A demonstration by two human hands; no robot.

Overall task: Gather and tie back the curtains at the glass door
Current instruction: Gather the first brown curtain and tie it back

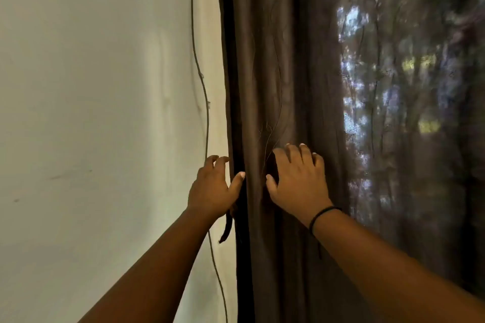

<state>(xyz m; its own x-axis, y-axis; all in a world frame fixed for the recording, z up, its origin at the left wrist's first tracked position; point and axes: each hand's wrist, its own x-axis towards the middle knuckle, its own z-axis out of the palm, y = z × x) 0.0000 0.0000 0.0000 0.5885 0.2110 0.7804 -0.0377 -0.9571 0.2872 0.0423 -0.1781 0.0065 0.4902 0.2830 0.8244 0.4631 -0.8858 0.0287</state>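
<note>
A dark brown curtain (294, 65) hangs in vertical folds over the right half of the view. Light from outside shows through its right part. My left hand (214, 187) is at the curtain's left edge, fingers spread and curled toward the wall, thumb touching the edge. A short dark strip (227, 228), perhaps a tie-back, hangs just below that hand; whether the hand holds it is unclear. My right hand (296, 181) lies on the folds a little to the right, fingers apart, thumb pressed into a fold. A black band circles its wrist.
A pale wall (91, 126) fills the left half. A thin cable (203, 86) runs down the wall close to the curtain's edge and passes behind my left hand. The glass door is hidden behind the curtain.
</note>
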